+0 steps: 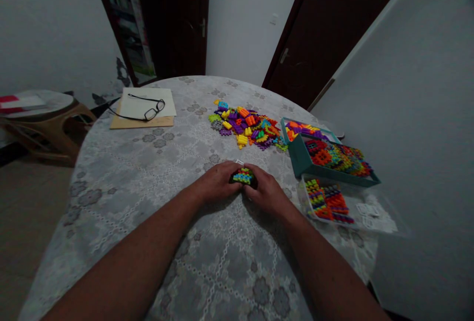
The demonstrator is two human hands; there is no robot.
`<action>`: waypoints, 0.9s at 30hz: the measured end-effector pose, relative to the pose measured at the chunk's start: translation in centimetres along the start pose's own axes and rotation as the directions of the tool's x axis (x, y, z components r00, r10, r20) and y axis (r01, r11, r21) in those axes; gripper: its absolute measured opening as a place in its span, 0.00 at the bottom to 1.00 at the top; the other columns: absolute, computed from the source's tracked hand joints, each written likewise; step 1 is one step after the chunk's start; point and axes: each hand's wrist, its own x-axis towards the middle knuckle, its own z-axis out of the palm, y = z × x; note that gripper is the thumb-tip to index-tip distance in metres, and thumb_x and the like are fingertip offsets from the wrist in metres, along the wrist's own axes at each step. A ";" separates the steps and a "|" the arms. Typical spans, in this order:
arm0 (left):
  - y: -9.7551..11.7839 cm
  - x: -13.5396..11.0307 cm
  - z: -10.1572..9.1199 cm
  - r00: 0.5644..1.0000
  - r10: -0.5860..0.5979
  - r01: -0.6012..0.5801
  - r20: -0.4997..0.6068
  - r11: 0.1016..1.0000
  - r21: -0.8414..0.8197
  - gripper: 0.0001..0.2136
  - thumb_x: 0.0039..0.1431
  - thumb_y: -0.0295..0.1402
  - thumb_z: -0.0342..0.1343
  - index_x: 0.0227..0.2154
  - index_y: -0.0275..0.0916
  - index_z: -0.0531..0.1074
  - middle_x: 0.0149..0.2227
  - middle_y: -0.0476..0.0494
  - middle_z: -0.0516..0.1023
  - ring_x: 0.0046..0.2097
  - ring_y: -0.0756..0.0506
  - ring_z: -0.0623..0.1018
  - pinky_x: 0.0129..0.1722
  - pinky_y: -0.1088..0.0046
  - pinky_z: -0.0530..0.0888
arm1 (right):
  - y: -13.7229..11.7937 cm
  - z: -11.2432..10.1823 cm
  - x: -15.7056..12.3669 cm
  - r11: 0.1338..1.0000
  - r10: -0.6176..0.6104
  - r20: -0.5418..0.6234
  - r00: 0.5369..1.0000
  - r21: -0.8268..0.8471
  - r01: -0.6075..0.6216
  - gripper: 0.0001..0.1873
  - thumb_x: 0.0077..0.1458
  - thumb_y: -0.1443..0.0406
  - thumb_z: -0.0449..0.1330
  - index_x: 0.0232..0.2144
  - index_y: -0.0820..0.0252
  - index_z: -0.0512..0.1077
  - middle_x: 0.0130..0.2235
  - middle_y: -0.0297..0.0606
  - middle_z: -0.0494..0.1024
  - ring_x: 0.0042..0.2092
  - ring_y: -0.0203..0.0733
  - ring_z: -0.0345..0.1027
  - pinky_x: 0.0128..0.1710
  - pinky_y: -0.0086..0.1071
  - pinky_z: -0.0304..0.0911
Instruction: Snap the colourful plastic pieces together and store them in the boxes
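Both of my hands rest on the round table (148, 182) and close around a small block made of colourful interlocking plastic pieces (243, 176). My left hand (217, 181) grips its left side with curled fingers. My right hand (265, 191) grips its right side the same way. The block shows green, blue, red and dark pieces between my fingers. A loose pile of plastic pieces (249, 126) in orange, yellow, purple and green lies beyond my hands.
A teal box (301, 160) full of pieces stands at the right, with a clear bag of pieces (328, 201) in front of it. Glasses (148, 110) lie on papers (146, 106) at the far left. A stool (48, 123) stands off the table's left.
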 end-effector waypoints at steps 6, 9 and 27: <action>-0.6 0.0 -0.2 0.999 -0.052 0.052 0.013 0.998 0.046 0.21 0.66 0.35 0.59 0.61 0.40 0.77 0.57 0.35 0.83 0.57 0.36 0.81 0.62 0.58 0.75 | -0.2 -0.7 0.0 0.997 0.071 0.009 0.997 -0.024 -0.071 0.35 0.58 0.68 0.64 0.68 0.58 0.70 0.59 0.47 0.83 0.56 0.50 0.78 0.62 0.44 0.70; -1.1 -0.4 0.7 0.995 -0.094 0.090 0.039 0.992 0.091 0.32 0.67 0.34 0.56 0.73 0.37 0.64 0.70 0.30 0.74 0.68 0.33 0.76 0.69 0.55 0.71 | -0.2 -0.3 0.0 0.996 0.076 0.009 0.997 -0.039 -0.076 0.37 0.59 0.67 0.65 0.69 0.60 0.68 0.61 0.49 0.81 0.58 0.51 0.78 0.63 0.45 0.69; -0.3 -0.7 1.4 0.989 -0.120 0.106 0.088 0.982 0.155 0.40 0.69 0.28 0.47 0.81 0.31 0.40 0.71 0.22 0.71 0.68 0.32 0.77 0.66 0.52 0.74 | -0.1 0.7 0.1 0.999 -0.044 -0.015 0.999 -0.005 0.043 0.33 0.59 0.70 0.63 0.66 0.57 0.71 0.60 0.47 0.81 0.58 0.52 0.77 0.63 0.47 0.70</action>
